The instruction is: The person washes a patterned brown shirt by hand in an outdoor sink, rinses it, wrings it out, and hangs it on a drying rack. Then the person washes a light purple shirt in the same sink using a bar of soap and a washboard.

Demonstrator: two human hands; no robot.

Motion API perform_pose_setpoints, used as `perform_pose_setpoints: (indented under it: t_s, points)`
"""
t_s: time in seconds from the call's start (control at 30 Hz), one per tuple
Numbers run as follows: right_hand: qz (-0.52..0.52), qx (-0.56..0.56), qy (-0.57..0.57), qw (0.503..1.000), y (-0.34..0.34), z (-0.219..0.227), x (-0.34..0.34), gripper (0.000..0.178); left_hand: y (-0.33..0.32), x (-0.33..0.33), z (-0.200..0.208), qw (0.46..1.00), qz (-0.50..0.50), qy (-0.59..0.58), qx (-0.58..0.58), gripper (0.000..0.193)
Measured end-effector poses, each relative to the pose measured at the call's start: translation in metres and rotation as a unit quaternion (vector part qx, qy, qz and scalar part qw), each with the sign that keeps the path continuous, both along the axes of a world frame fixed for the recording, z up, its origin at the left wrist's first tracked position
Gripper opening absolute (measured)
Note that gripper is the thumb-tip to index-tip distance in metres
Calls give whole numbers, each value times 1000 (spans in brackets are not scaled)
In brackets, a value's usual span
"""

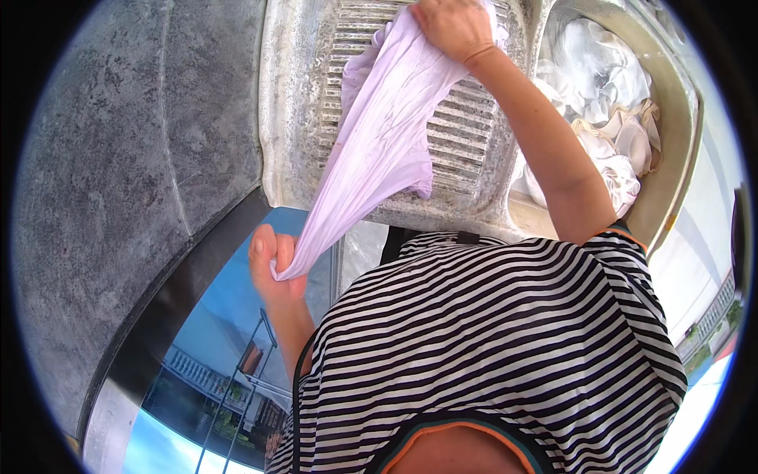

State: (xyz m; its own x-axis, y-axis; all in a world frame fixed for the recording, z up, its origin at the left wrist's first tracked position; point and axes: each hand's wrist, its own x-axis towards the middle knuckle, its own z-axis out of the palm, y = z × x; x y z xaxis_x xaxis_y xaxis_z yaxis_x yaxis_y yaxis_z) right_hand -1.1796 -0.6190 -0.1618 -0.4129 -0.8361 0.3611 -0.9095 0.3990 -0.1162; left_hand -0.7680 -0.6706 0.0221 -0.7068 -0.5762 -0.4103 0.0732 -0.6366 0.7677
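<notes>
Wet pale lilac cloth (379,134) pulled taut above a ribbed grey stone washboard (466,134), left hand (272,265) clamped on its twisted lower end, right hand (454,28) gripping its bunched top, white laundry (600,71) heaped in the adjoining basin (679,118)

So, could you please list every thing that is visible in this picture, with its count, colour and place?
Lilac cloth: one, pale purple, stretched from the washboard down to the lower left.
Ribbed washboard: one, grey-white, top centre.
Basin: one, beige, top right.
White laundry: a pile, white and cream, inside the basin.
Stone surface: one, grey, left side.
Striped shirt: one, black and white, bottom centre.
Left hand: one, gripping the cloth's lower end.
Right hand: one, gripping the cloth's upper end.
</notes>
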Motion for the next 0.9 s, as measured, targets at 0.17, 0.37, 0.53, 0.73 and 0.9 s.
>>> perform_pose_setpoints:
  t_s: [0.17,0.37,0.53,0.73,0.9]
  points:
    - [-258,70,-327,906,-7,60,-9,38,-1,-5,-5,988,35,-98,-111,31]
    - [317,-102,-108,937,17,44,201,21,0,-25,-14,947,16,-226,-228,30]
    - [5,-47,-10,999,-20,36,43,29,-4,-11,-6,971,11,-172,-167,29]
    - [-225,-23,-150,963,6,-15,-84,31,3,-26,-23,870,-47,-330,-363,36]
    - [-146,18,-291,945,30,37,-12,36,6,-41,-44,673,-140,-462,-561,51]
